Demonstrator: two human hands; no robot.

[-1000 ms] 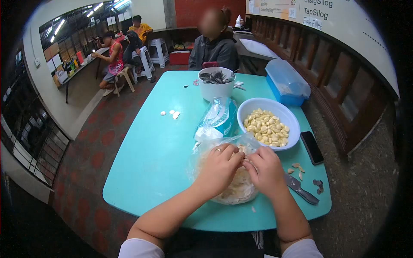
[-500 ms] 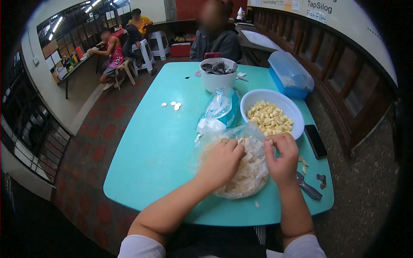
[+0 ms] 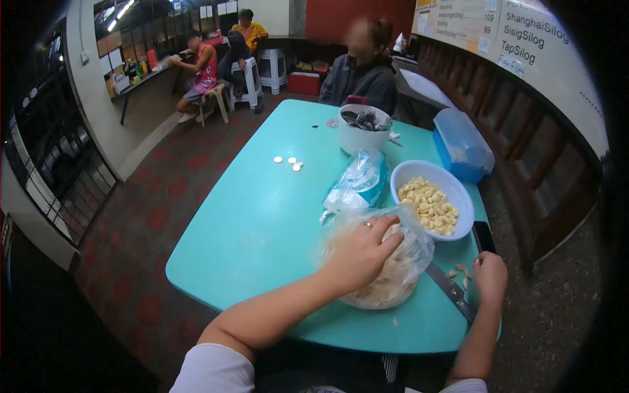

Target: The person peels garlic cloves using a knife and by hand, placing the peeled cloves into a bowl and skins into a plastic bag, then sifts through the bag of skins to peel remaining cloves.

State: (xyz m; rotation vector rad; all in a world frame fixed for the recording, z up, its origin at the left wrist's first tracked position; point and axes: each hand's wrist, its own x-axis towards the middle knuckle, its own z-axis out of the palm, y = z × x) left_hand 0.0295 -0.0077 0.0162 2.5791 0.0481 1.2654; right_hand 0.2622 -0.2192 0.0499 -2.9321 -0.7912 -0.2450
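My left hand (image 3: 365, 257) lies over the mouth of a clear plastic bag (image 3: 419, 245) of pale, papery garlic skins (image 3: 393, 278), fingers stretched out and a little apart. At the table's right edge, my right hand (image 3: 490, 274) is curled closed by the lower end of a black phone (image 3: 483, 236); anything inside it is hidden. A knife (image 3: 452, 291) lies between the bag and that hand, near a few loose clove pieces (image 3: 460, 268). Beyond the bag, a light-blue bowl (image 3: 466, 209) holds many peeled garlic cloves (image 3: 429, 203).
Behind the bag are a teal-and-clear plastic packet (image 3: 360, 180) and a white tub (image 3: 359, 139) of dark utensils. A blue lidded box (image 3: 462, 144) stands at the right edge. Several coins (image 3: 293, 161) lie farther left. A person (image 3: 360, 75) sits across the turquoise table (image 3: 242, 229).
My right hand has left the bag and moved right, down beside the phone. My left hand stays at the bag with its fingers more stretched. The view has shifted, showing more of the knife.
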